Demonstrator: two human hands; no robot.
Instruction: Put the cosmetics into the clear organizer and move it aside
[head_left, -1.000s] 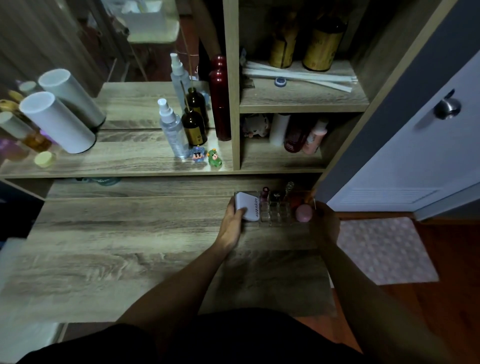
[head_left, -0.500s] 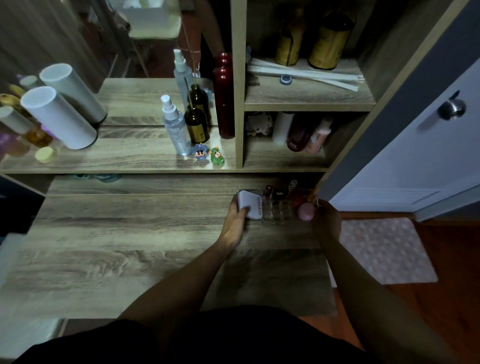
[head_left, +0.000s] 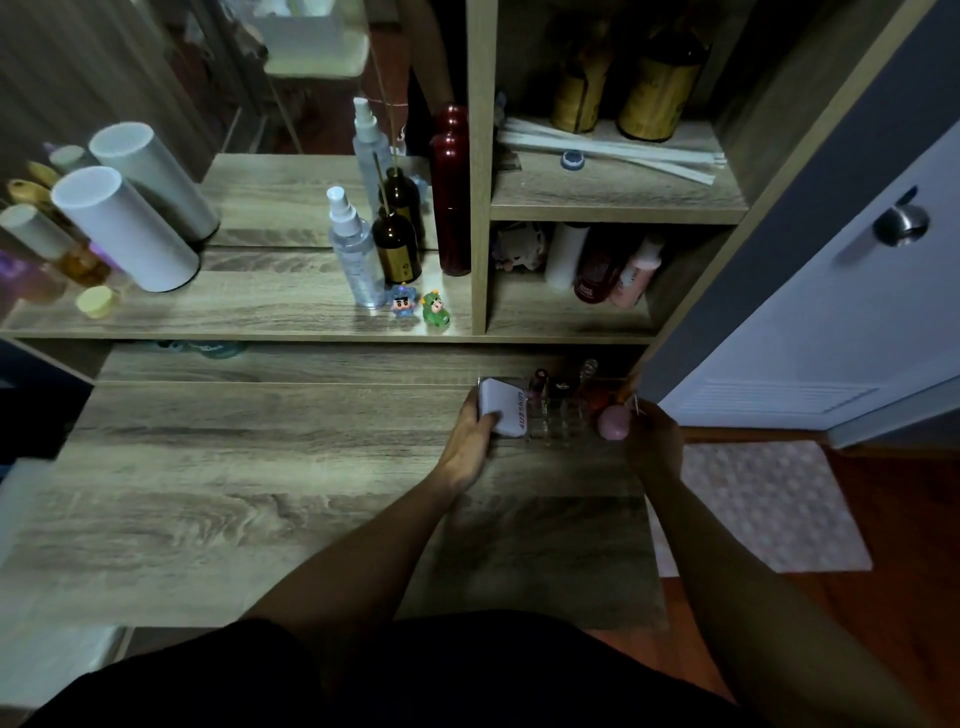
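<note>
The clear organizer (head_left: 553, 423) stands at the far right of the wooden desk, close under the shelf edge. A white compact case (head_left: 503, 404) leans in its left end, lipsticks (head_left: 540, 382) and small dark bottles stand in its cells, and a pink round item (head_left: 614, 422) sits at its right end. My left hand (head_left: 470, 439) grips the organizer's left end, fingers over the white case. My right hand (head_left: 653, 434) holds the right end beside the pink item.
Above the desk a shelf (head_left: 234, 317) carries spray bottles (head_left: 353, 249), brown bottles, a dark red bottle (head_left: 451, 192), two small figurines (head_left: 420, 306) and white cylinders (head_left: 122, 228). More bottles fill the cubby on the right (head_left: 608, 265). A door (head_left: 852, 312) and a floor mat (head_left: 763, 504) lie to the right.
Both hands and the organizer have shifted slightly away from me toward the shelf edge. The grip on both ends is the same.
</note>
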